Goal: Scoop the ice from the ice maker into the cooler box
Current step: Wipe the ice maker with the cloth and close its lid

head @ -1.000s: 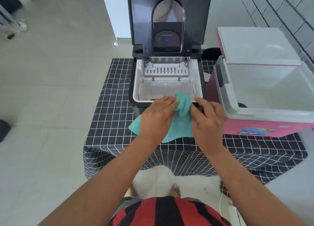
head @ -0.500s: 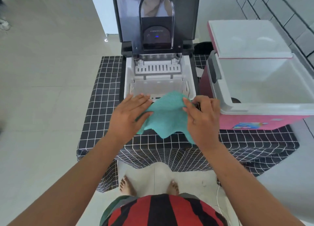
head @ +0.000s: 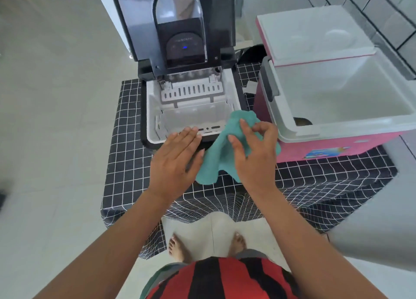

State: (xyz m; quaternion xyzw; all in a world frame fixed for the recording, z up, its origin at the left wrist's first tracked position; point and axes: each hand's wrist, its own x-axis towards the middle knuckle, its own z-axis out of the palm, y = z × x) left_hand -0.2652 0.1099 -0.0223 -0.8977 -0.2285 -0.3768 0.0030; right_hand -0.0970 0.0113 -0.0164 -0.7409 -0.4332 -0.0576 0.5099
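Note:
The black ice maker (head: pixel 191 91) stands on the table with its lid raised; its white basket shows no ice that I can make out. To its right sits the pink cooler box (head: pixel 337 127), lid open, its white inside bare apart from a dark spot at the near left corner. My right hand (head: pixel 254 150) grips a teal cloth (head: pixel 222 154) in front of the ice maker's right front corner. My left hand (head: pixel 177 159) lies flat with straight fingers, fingertips at the ice maker's front rim, touching the cloth's left edge.
A black tablecloth with a white grid (head: pixel 126 141) covers the small table and hangs over its front. Pale floor tiles lie to the left. A grey tiled wall rises behind the cooler. My bare feet (head: pixel 180 249) stand under the table's front edge.
The cloth has shifted right and bunched up in my right hand. My left hand has let go of it and flattened out.

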